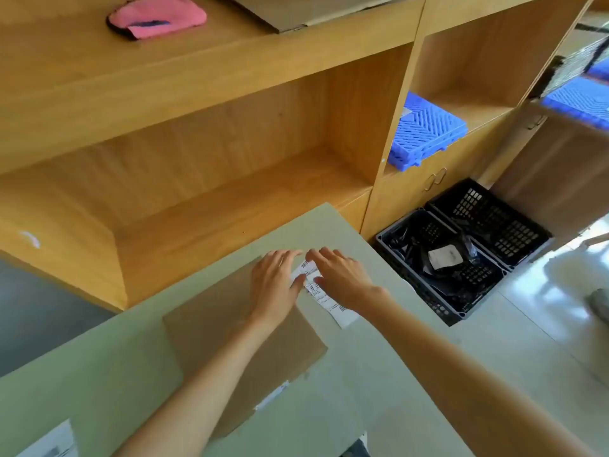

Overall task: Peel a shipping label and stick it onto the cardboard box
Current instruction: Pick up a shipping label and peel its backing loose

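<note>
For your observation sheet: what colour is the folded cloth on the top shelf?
Pink, with a dark edge: the cloth, seen in the head view.

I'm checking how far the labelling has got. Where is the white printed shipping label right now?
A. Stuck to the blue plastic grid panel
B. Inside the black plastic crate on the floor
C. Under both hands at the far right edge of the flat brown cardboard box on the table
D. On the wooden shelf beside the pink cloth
C: the white printed shipping label lies beneath the left hand and right hand, at the edge of the flat brown cardboard box.

Left hand (275,285) and right hand (342,275): bare, no gloves. Both forearms are uncovered. No sleeve reaches the frame's lower edge.
</note>
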A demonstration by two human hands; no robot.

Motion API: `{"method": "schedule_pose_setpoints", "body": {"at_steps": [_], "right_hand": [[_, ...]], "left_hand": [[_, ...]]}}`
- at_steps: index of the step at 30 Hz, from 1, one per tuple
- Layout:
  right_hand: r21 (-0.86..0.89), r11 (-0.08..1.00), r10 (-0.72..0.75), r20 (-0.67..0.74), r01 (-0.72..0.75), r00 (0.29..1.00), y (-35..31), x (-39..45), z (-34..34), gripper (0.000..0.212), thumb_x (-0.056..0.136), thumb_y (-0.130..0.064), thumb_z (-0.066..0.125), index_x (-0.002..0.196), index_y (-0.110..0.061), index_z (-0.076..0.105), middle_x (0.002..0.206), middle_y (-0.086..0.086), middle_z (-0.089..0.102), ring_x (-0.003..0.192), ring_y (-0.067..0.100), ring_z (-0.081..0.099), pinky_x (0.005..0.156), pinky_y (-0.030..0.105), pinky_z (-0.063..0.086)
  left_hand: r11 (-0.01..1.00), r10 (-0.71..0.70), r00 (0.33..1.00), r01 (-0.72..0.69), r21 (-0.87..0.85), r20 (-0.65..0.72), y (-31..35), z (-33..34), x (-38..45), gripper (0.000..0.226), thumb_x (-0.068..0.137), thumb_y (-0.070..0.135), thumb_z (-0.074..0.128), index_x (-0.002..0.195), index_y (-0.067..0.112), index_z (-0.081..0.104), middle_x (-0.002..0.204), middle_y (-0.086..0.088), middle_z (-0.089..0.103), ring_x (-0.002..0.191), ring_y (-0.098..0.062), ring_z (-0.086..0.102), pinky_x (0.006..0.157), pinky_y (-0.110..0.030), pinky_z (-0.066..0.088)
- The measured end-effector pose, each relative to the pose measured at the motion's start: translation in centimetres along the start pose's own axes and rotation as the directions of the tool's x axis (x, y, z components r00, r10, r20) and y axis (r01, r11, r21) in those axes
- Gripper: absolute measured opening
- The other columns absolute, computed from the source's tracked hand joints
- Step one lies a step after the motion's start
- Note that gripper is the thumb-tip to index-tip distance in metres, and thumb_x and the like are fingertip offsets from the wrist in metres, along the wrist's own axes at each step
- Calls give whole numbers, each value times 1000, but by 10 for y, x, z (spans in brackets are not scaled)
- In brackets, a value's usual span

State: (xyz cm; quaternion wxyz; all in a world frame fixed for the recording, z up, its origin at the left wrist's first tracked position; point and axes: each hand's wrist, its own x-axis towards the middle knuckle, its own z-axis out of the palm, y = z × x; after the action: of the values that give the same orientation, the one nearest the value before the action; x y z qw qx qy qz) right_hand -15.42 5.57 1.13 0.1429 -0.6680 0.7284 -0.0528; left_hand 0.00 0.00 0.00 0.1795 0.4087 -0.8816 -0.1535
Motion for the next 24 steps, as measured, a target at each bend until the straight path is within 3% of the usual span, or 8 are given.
{"method": "schedule_pose_setpoints", "body": {"at_steps": [3,5,8,10,14,18,24], "right_hand": [[48,993,96,147,-104,984,35,12,36,67,93,-25,64,148,-20,27,153,7,36,136,31,40,103,44,42],[67,988,116,245,-137,963,54,18,57,79,92,-26,65,154,-21,16,161,7,22,145,30,27,111,45,35],[62,993,80,298,-103,951,75,30,74,91,90,-26,67,156,-24,4,165,4,7,151,27,11,117,43,23],[40,996,58,329,-75,943,85,37,83,98,88,-28,70,156,-23,0,166,4,0,152,29,2,121,44,15],[52,998,27,349,-48,937,99,48,92,104,84,-29,74,156,-21,-1,165,5,-3,152,30,-3,122,44,6],[74,997,-5,283,-17,959,108,53,97,103,78,-31,79,155,-21,11,161,5,15,148,28,15,119,40,20],[116,993,-7,210,-18,978,107,61,94,92,71,-28,84,145,-20,31,149,6,33,135,26,33,111,38,32]], "left_hand": [[994,-93,974,102,-31,205,-4,36,9,56,90,34,69,141,19,50,140,1,56,131,-21,47,108,-34,31],[986,-164,929,157,48,332,-9,54,13,64,91,39,65,147,21,41,150,4,48,139,-17,39,115,-34,24],[958,-186,867,56,280,462,-13,69,24,73,95,44,56,156,21,21,160,5,31,149,-16,22,124,-41,4],[933,-217,830,22,359,513,-11,81,34,77,96,44,54,157,19,14,162,3,25,151,-19,17,125,-45,1],[927,-282,821,101,361,496,-7,102,53,74,93,43,61,154,23,23,155,3,35,141,-21,33,116,-40,24],[924,-344,836,221,311,427,-7,114,64,56,91,40,64,140,31,39,141,8,48,129,-16,46,103,-33,39],[908,-400,824,297,296,400,-5,118,67,41,87,36,69,122,30,48,124,11,58,117,-15,54,93,-31,45]]}}
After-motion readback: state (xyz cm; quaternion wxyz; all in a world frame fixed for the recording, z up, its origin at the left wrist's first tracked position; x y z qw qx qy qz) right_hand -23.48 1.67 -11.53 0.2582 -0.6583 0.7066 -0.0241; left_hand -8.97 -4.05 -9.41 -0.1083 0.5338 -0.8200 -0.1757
